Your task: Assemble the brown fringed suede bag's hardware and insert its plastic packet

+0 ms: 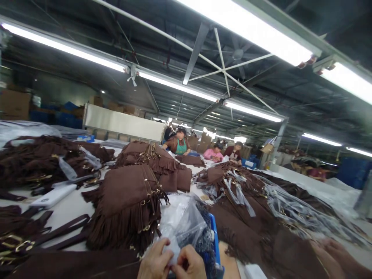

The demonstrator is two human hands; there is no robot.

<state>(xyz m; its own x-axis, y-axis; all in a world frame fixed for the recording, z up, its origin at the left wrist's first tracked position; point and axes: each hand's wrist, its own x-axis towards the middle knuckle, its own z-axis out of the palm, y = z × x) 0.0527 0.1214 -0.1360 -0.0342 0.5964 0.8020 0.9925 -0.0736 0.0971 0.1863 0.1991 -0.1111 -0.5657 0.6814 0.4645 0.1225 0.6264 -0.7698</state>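
Observation:
At the bottom centre, my left hand (156, 259) and my right hand (190, 264) are close together, fingers bent. Both pinch the near end of a crumpled clear plastic bag (181, 217). The exact spot between my fingertips is partly hidden. Beyond and right of my hands, the plastic lies over a blue bin (215, 238) holding dark, mesh-like material. Just left of it rises a stack of dark brown fringed bags (124, 193) with gold-coloured rings and clasps along one edge.
More brown bags and straps (35, 162) heap up at left, near a white box (54, 195). On the right lie brown fringed pieces (250, 232) and plastic-wrapped straps (290, 205). A co-worker's hands (331, 254) reach in at lower right. Several people sit farther back.

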